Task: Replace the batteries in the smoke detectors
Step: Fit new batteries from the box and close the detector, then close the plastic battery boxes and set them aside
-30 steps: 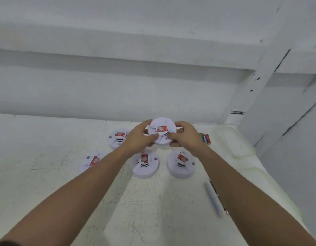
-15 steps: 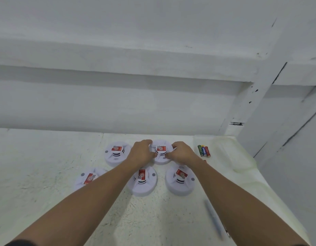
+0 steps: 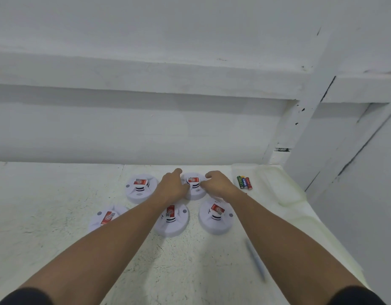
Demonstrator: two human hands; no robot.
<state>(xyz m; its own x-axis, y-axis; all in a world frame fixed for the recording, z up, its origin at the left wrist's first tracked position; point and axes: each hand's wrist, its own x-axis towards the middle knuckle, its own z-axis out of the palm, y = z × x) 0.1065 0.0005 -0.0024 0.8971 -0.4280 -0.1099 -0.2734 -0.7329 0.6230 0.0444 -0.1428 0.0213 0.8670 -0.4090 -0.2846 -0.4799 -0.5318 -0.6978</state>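
Observation:
Five white round smoke detectors with red labels lie on the white table [image 3: 47, 216]. The far middle smoke detector [image 3: 194, 183] rests on the table between my hands. My left hand [image 3: 172, 187] grips its left edge and my right hand [image 3: 216, 184] grips its right edge, with fingers curled around the rim. The other detectors are at the far left [image 3: 141, 188], near left [image 3: 106, 217], near middle [image 3: 172, 219] and near right [image 3: 216, 215]; my forearms partly cover the near ones. Three batteries [image 3: 244, 182] lie side by side just right of my right hand.
A blurred grey pen [image 3: 256, 260] lies on the table near my right forearm. A pale plastic sheet [image 3: 278, 190] covers the table's right end. A white wall stands close behind the detectors, and a white post rises at the back right.
The detector was held up off the table a second ago; my hands have lowered it onto the table at the back of the group. My view has tilted downward a little.

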